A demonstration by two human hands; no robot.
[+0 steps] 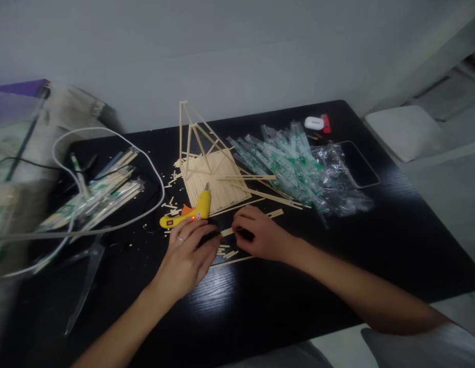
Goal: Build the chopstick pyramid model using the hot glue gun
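Observation:
Low over the table, my right hand (258, 232) pinches a pale wooden chopstick (276, 213), whose far end sticks out past the knuckles. My left hand (193, 248) is closed, its fingertips meeting at the chopstick's left end (227, 232); the exact grip is hidden. A yellow hot glue gun (201, 206) lies just beyond the left fingers, its small red light lit and nozzle pointing away. Behind it, a flat panel of chopsticks (199, 186) carries an upright frame of thin sticks (188, 138). Short cut pieces (230, 254) lie between the hands.
Crumpled clear wrappers with green print (287, 158) cover the right. Beyond them are a phone (358, 163) and a white case (314, 123). Wrapped chopsticks (107, 189) and a looping white cable (155, 174) lie left. A wall stands behind the black table (317, 286).

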